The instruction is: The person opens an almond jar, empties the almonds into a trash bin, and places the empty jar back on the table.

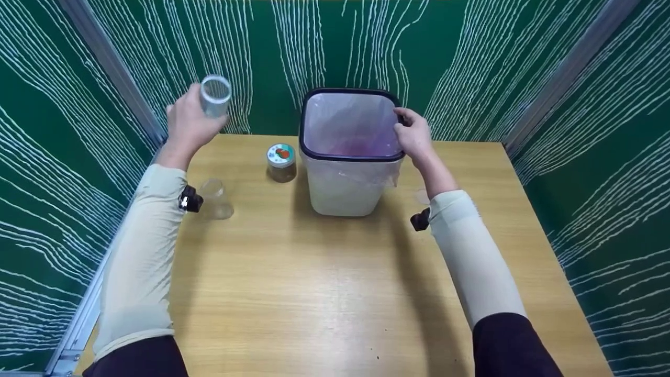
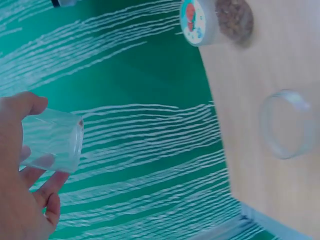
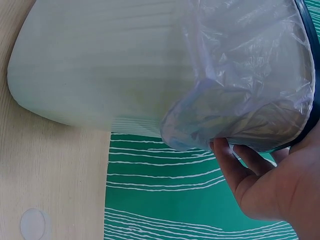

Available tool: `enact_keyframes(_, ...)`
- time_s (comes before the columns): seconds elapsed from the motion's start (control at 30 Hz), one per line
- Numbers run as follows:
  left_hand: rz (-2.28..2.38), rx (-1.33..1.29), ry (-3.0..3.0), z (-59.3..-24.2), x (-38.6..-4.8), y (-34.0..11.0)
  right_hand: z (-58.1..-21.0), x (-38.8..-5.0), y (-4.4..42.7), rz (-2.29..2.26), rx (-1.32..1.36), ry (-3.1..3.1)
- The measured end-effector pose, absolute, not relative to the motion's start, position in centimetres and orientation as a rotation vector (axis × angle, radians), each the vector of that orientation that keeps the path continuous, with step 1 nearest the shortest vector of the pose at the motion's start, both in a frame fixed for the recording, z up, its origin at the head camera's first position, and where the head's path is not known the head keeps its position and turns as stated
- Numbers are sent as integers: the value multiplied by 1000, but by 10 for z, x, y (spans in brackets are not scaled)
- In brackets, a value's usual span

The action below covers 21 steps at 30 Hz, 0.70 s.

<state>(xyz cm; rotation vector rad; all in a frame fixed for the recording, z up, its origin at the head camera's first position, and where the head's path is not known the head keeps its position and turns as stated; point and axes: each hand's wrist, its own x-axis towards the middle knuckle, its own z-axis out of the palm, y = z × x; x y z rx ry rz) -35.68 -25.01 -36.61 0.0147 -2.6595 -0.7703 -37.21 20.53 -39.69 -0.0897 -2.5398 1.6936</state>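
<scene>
My left hand [image 1: 189, 123] grips a clear glass [image 1: 214, 108] and holds it raised above the table's back left, its round mouth turned up toward the head camera. In the left wrist view, fingers and thumb lie around the side of this glass [image 2: 52, 140]. At the centre back stands a white trash can [image 1: 343, 193] with a dark rim and a translucent plastic bag [image 1: 345, 123] lining it. My right hand [image 1: 414, 135] grips the can's right rim. Seen from the right wrist, its fingers are bent against the bag's folded-over edge [image 3: 195, 117].
Left of the can stands a lidded jar [image 1: 281, 165] with brown contents and a picture on its lid. A second clear glass [image 1: 215, 201] is on the table near my left wrist. A small clear disc [image 3: 34, 224] lies right of the can. Green, white-lined walls surround the table.
</scene>
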Motion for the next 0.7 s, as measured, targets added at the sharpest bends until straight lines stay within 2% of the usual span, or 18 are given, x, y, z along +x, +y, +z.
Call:
enact_keyframes(0.43,-1183,205,-2638,-417,-334,-290,-398,-373,206,1720,-90,-2509)
enact_keyframes(0.7,-1279,325,-2586,-448,-320,-318,-399,-373,206,1724,-114,-2528)
